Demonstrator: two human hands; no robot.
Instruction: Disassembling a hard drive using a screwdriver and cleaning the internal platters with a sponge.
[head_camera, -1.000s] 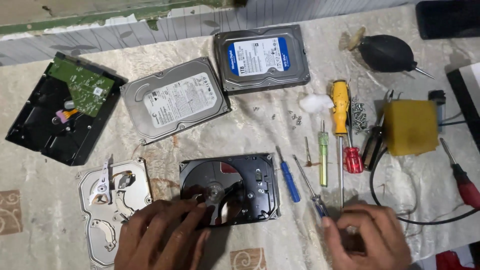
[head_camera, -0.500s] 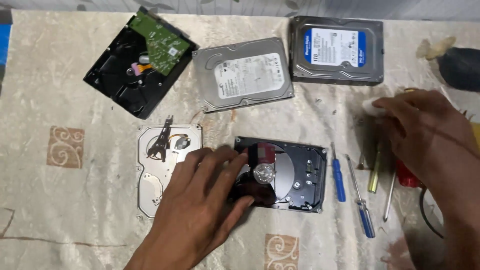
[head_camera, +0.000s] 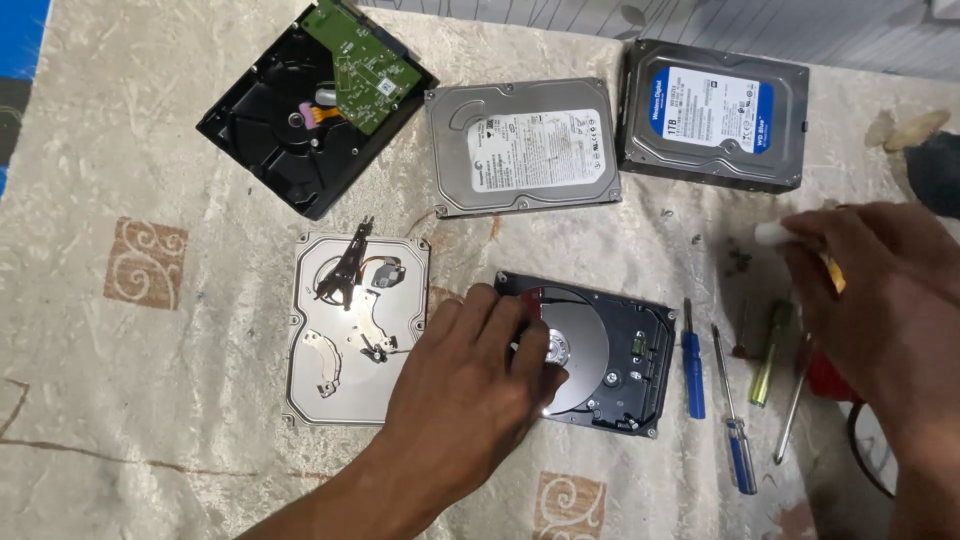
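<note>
An opened hard drive (head_camera: 625, 365) with a shiny platter (head_camera: 582, 345) lies in the middle of the cloth-covered table. My left hand (head_camera: 470, 390) rests flat on the drive's left side, fingertips on the platter's edge. My right hand (head_camera: 880, 290) hovers at the right above a row of screwdrivers, pinching a small white wad (head_camera: 768, 233) at its fingertips. A yellow handle (head_camera: 835, 278) peeks out from under that hand.
The removed silver cover plate (head_camera: 350, 330) with loose parts lies left of the drive. Behind are a black drive with a green board (head_camera: 290, 130), a silver drive (head_camera: 520, 145) and a blue-labelled drive (head_camera: 715, 110). Blue (head_camera: 692, 360) and green (head_camera: 768, 360) screwdrivers lie to the right.
My right hand rose from the near table edge to the tools at the right and took up the white wad. My left hand stayed on the open drive. The view shifted left.
</note>
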